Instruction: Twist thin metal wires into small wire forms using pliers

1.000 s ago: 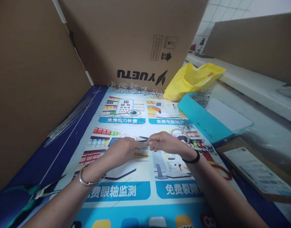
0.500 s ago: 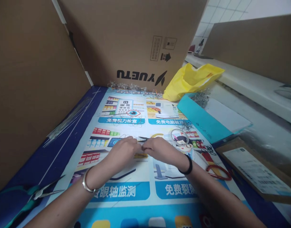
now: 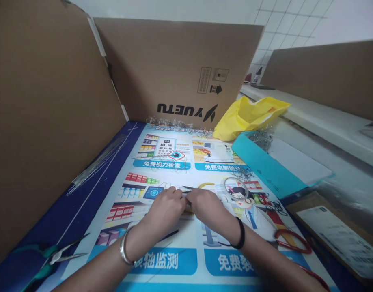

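My left hand (image 3: 167, 209) and my right hand (image 3: 206, 207) meet over the middle of the printed mat (image 3: 201, 251). Both have their fingers closed and pinched together, the fingertips touching or nearly so. Whatever they pinch is too small and too covered to make out. Just behind the fingers, dark pointed tips (image 3: 187, 187) and a curved yellow handle (image 3: 206, 184) show, looking like pliers partly hidden by my right hand. To the right of these lies a pale round coil (image 3: 236, 189).
Green-handled pliers (image 3: 54, 255) lie open at the left, near thin straight wires (image 3: 98, 164). Red-handled scissors or pliers (image 3: 292, 241) lie right. Tangled wire (image 3: 174, 122) lines the cardboard (image 3: 174, 61). A yellow bag (image 3: 250, 117), blue folder (image 3: 265, 166) and labelled package (image 3: 335, 235) stand right.
The view has tilted up, so the surroundings sit lower in the picture. Both hands stay closed together at nearly the same place on the mat, with a slight turn of the fingers.
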`<state>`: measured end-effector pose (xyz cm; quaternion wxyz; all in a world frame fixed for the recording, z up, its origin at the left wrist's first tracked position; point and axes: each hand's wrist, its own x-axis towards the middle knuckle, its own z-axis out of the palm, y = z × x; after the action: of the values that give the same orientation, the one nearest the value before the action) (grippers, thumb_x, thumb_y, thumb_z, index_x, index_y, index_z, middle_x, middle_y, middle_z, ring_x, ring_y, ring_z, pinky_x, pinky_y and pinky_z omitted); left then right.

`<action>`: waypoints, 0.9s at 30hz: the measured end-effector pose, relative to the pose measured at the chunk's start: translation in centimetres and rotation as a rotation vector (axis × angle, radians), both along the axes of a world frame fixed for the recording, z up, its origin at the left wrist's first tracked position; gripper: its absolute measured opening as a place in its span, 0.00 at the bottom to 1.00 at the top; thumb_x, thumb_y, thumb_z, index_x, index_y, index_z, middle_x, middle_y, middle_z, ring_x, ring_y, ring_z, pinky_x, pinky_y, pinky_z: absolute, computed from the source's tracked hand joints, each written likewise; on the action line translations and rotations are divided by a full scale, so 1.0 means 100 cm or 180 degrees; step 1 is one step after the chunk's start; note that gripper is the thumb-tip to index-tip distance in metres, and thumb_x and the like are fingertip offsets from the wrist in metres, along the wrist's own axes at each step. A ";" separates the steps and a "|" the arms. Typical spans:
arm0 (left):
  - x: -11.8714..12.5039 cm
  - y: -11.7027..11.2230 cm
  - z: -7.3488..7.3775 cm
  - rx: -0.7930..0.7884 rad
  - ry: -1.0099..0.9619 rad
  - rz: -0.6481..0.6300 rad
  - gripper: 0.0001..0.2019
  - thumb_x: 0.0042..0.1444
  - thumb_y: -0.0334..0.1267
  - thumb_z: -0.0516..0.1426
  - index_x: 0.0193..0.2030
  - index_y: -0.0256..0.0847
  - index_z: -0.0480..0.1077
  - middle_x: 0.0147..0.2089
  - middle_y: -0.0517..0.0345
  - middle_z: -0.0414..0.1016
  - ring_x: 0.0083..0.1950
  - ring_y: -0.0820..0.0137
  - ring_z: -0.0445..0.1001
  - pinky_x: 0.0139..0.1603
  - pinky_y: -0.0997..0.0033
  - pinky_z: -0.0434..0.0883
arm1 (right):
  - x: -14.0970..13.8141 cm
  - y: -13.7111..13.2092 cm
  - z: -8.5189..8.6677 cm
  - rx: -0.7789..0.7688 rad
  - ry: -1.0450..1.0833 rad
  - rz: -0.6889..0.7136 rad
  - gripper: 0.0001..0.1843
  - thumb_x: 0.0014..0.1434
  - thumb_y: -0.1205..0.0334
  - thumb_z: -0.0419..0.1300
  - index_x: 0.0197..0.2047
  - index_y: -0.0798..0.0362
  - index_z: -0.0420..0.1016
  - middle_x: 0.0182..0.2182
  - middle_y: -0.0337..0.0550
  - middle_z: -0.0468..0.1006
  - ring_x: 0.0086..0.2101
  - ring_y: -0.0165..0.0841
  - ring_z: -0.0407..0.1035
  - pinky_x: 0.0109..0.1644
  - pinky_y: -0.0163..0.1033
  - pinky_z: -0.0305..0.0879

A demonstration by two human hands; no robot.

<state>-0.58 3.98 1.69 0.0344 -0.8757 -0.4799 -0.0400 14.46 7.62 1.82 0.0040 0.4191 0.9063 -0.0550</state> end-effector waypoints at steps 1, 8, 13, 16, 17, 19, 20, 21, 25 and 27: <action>0.000 0.000 0.000 -0.0024 -0.0017 0.0033 0.07 0.51 0.23 0.54 0.32 0.36 0.70 0.31 0.50 0.71 0.36 0.60 0.69 0.33 0.64 0.67 | 0.000 0.000 -0.001 0.0003 0.0057 -0.0015 0.11 0.54 0.73 0.51 0.30 0.55 0.73 0.29 0.47 0.77 0.30 0.35 0.70 0.30 0.35 0.53; -0.007 0.006 -0.006 -0.0129 -0.0460 0.0358 0.11 0.51 0.22 0.51 0.34 0.38 0.71 0.31 0.53 0.72 0.35 0.64 0.70 0.34 0.68 0.66 | 0.002 0.005 -0.001 -0.0397 0.0762 -0.0162 0.12 0.53 0.74 0.50 0.29 0.55 0.73 0.30 0.45 0.76 0.32 0.32 0.68 0.35 0.34 0.56; -0.014 0.016 -0.007 -0.0631 -0.1195 0.0583 0.13 0.54 0.27 0.49 0.34 0.41 0.74 0.31 0.55 0.74 0.33 0.69 0.71 0.33 0.72 0.64 | 0.006 0.010 -0.002 -0.1037 0.1706 -0.0347 0.12 0.48 0.74 0.52 0.29 0.54 0.75 0.29 0.40 0.76 0.31 0.29 0.68 0.35 0.33 0.59; -0.017 0.021 -0.007 -0.0968 -0.1919 0.0751 0.11 0.52 0.29 0.51 0.31 0.42 0.75 0.31 0.58 0.76 0.35 0.69 0.72 0.36 0.72 0.65 | 0.008 0.013 -0.007 -0.1664 0.2218 -0.0638 0.09 0.47 0.71 0.54 0.29 0.54 0.75 0.26 0.38 0.74 0.27 0.28 0.67 0.30 0.32 0.60; -0.018 0.022 -0.008 -0.1107 -0.2166 0.0824 0.10 0.51 0.29 0.53 0.30 0.42 0.75 0.31 0.60 0.76 0.35 0.69 0.72 0.35 0.72 0.65 | 0.007 0.014 -0.009 -0.1927 0.2412 -0.0742 0.07 0.48 0.69 0.55 0.29 0.54 0.74 0.25 0.37 0.73 0.26 0.28 0.66 0.29 0.32 0.61; -0.019 0.024 -0.012 -0.1464 -0.2664 0.1026 0.07 0.48 0.31 0.55 0.28 0.42 0.74 0.28 0.61 0.76 0.31 0.71 0.72 0.33 0.74 0.65 | 0.006 0.015 -0.013 -0.2412 0.2815 -0.0934 0.05 0.48 0.65 0.58 0.28 0.54 0.74 0.24 0.37 0.71 0.25 0.28 0.66 0.28 0.33 0.63; -0.020 0.025 -0.013 -0.1673 -0.2905 0.1144 0.05 0.47 0.32 0.56 0.28 0.41 0.74 0.25 0.62 0.75 0.29 0.71 0.72 0.31 0.74 0.65 | 0.005 0.015 -0.015 -0.2589 0.3010 -0.1019 0.05 0.47 0.63 0.59 0.28 0.55 0.73 0.24 0.36 0.71 0.25 0.28 0.66 0.29 0.33 0.65; -0.020 0.026 -0.015 -0.1869 -0.3122 0.1254 0.04 0.47 0.33 0.56 0.27 0.41 0.73 0.23 0.63 0.74 0.26 0.72 0.71 0.29 0.74 0.65 | 0.005 0.014 -0.016 -0.2714 0.3186 -0.1088 0.06 0.46 0.61 0.60 0.27 0.55 0.73 0.24 0.36 0.71 0.25 0.27 0.66 0.30 0.34 0.66; -0.019 0.027 -0.015 -0.2265 -0.3659 0.1498 0.02 0.44 0.34 0.58 0.26 0.38 0.72 0.19 0.63 0.70 0.22 0.73 0.69 0.26 0.75 0.65 | 0.002 0.012 -0.019 -0.3029 0.3719 -0.1179 0.10 0.43 0.58 0.64 0.27 0.55 0.73 0.25 0.36 0.70 0.27 0.27 0.66 0.32 0.36 0.68; -0.017 0.026 -0.013 -0.2347 -0.3827 0.1540 0.03 0.44 0.34 0.59 0.26 0.37 0.71 0.19 0.63 0.70 0.22 0.74 0.69 0.25 0.76 0.64 | 0.001 0.011 -0.021 -0.3120 0.3891 -0.1196 0.11 0.43 0.58 0.65 0.28 0.56 0.73 0.26 0.37 0.71 0.28 0.28 0.66 0.33 0.36 0.69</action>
<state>-2.27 6.57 0.37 -0.5222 -0.5275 -0.5775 -0.3399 14.57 8.71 -0.30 -0.3185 0.4109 0.5353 -0.6657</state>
